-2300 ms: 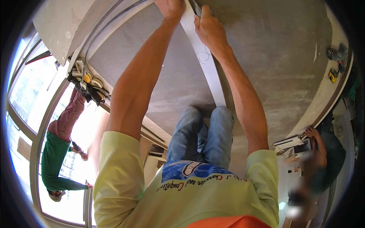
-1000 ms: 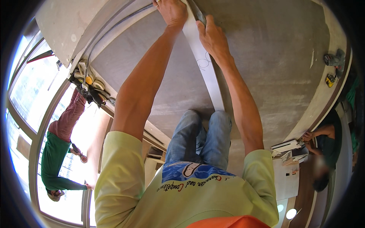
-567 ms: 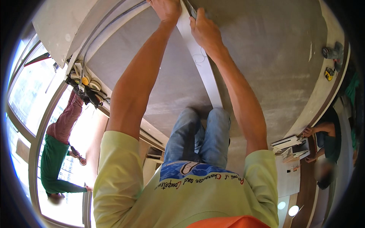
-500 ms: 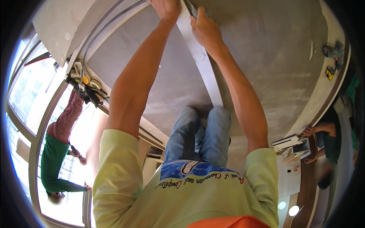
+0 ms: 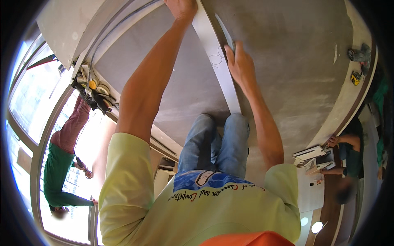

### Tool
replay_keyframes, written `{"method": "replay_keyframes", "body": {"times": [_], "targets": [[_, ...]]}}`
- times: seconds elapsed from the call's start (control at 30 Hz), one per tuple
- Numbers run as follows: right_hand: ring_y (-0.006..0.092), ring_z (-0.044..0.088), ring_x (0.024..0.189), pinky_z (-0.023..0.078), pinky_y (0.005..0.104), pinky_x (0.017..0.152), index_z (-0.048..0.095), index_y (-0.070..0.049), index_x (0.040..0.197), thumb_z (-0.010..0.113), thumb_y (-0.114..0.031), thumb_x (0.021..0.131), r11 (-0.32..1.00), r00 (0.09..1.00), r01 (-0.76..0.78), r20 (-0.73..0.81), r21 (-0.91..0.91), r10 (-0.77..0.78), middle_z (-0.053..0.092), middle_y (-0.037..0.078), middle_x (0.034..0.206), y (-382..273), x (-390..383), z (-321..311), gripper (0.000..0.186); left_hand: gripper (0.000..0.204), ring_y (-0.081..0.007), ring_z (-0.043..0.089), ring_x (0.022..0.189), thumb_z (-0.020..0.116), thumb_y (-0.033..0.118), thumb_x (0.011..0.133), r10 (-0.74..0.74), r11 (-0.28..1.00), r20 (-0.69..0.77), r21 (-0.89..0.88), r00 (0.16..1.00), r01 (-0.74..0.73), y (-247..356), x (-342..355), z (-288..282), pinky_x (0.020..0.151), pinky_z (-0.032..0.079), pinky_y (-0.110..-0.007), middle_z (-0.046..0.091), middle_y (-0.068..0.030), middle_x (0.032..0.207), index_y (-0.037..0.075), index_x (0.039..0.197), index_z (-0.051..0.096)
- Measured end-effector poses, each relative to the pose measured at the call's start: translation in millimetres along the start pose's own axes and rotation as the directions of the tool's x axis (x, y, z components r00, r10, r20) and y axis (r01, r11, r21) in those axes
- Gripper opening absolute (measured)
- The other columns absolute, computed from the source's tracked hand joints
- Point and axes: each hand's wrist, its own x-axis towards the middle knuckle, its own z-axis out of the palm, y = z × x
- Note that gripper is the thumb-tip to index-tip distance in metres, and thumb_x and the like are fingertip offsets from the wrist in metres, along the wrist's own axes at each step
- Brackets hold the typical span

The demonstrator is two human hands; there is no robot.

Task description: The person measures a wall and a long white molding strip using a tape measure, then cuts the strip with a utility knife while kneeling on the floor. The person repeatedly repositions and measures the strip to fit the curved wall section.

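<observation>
A long white strip (image 5: 221, 80) runs from the top edge down to my knees, with pencilled loops on its face. At its far end, my left hand (image 5: 183, 7) rests against the strip's left side; its fingers are cut off by the picture's top edge. My right hand (image 5: 241, 63) is closed around a tool with a long, narrow, pale blade (image 5: 223, 28). The blade points away from me, just right of the strip and apart from it. Motion blur and my fingers hide the tool's handle, so its exact kind is unclear.
Beneath the strip spreads a wide grey-brown surface (image 5: 295, 82). Cordless power tools (image 5: 359, 57) lie along its right border. Cables and rolls of tape (image 5: 98, 87) sit at the left. A person in green (image 5: 61, 172) is at the left; another person (image 5: 351, 143) works at the right.
My right hand has drawn back toward me and slightly right along the strip, bringing the blade into fuller view. My left hand stays almost where it was.
</observation>
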Motion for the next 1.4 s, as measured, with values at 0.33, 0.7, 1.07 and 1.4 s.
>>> {"method": "replay_keyframes", "body": {"times": [0.33,0.7,1.07,1.4], "targets": [[0.0442,0.067,0.076,0.053,0.0509,0.070,0.050,0.003,0.119,0.051,-0.034,0.101,0.994,0.998,0.028,0.048,0.107,-0.034,0.067,0.026,0.078,-52.8,90.1,4.4,0.042,0.033,-0.0445,0.053,0.112,0.044,0.003,0.089,0.056,0.998,-0.025,-0.004,0.998,-0.056,-4.1,1.1,1.0,0.105,0.036,-0.057,0.064,-0.0164,0.114,0.012,0.111,0.067],[0.0443,0.067,0.076,0.053,0.0520,0.069,0.049,0.002,0.116,0.052,-0.033,0.101,0.992,0.996,0.085,-0.020,0.092,-0.084,0.067,0.026,0.078,-49.9,92.6,16.2,0.038,0.033,-0.0457,0.052,0.113,0.043,0.004,0.089,0.026,0.998,-0.043,0.060,0.999,-0.023,-6.6,-1.2,5.0,0.107,0.035,-0.056,0.063,-0.0179,0.114,0.013,0.110,0.067],[0.0419,0.067,0.074,0.052,0.0505,0.065,0.046,-0.001,0.112,0.056,-0.029,0.100,0.986,0.988,0.147,-0.040,-0.076,-0.150,0.067,0.024,0.077,-53.4,92.9,8.1,0.032,0.030,-0.0385,0.055,0.106,0.044,0.004,0.089,0.058,0.998,-0.037,-0.012,0.998,-0.058,-1.9,3.5,0.8,0.098,0.039,-0.051,0.065,-0.0123,0.109,0.013,0.105,0.068],[0.0481,0.063,0.072,0.048,0.0552,0.060,0.048,0.001,0.119,0.055,-0.032,0.101,1.000,1.000,-0.014,-0.007,0.025,0.014,0.065,0.029,0.078,77.6,-80.4,47.7,0.038,0.031,-0.0405,0.054,0.108,0.043,0.002,0.089,0.054,0.998,-0.028,-0.012,0.998,-0.054,-5.8,0.2,-1.9,0.098,0.039,-0.052,0.064,-0.0150,0.113,0.013,0.105,0.067]]}}
